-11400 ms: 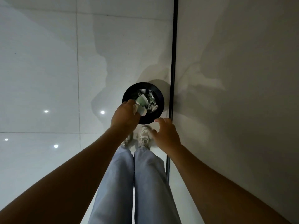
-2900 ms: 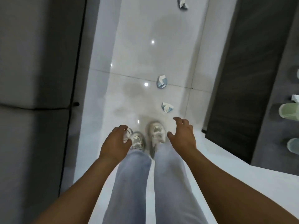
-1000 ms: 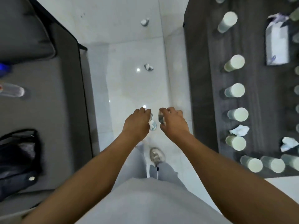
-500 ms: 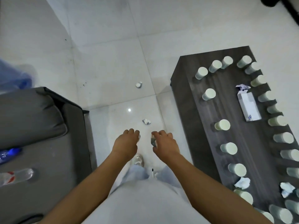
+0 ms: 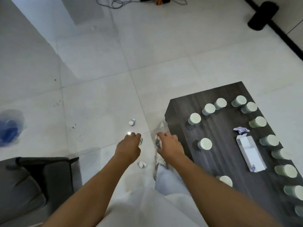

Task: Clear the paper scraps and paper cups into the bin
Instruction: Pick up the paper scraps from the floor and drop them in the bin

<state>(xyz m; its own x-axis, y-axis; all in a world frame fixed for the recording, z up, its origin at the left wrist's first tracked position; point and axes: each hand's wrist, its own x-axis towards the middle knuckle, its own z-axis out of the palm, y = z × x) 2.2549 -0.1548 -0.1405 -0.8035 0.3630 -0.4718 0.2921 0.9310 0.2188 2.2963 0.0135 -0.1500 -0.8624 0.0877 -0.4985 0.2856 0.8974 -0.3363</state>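
Both your hands are curled round crumpled scraps: your left hand [image 5: 129,147] grips a scrap [image 5: 141,141] that peeks out by its fingers, and your right hand [image 5: 169,147] holds another scrap [image 5: 158,142] against its palm. Half a second ago the hands sat the same way, so the grips have not changed, but your view has swung forward. The table [image 5: 229,163] now lies further right and lower, with its paper cups [image 5: 205,144] ringing its edge and a tissue box [image 5: 250,154] between them. One loose scrap [image 5: 132,122] lies on the floor [image 5: 98,104] just ahead of your left hand, and another loose scrap [image 5: 141,164] shows between your forearms, where before it lay ahead of your fingers. The sofa [image 5: 32,182] has slid down into the lower left corner. A black bin [image 5: 263,15] has come further into sight at the top right, well apart from your hands.
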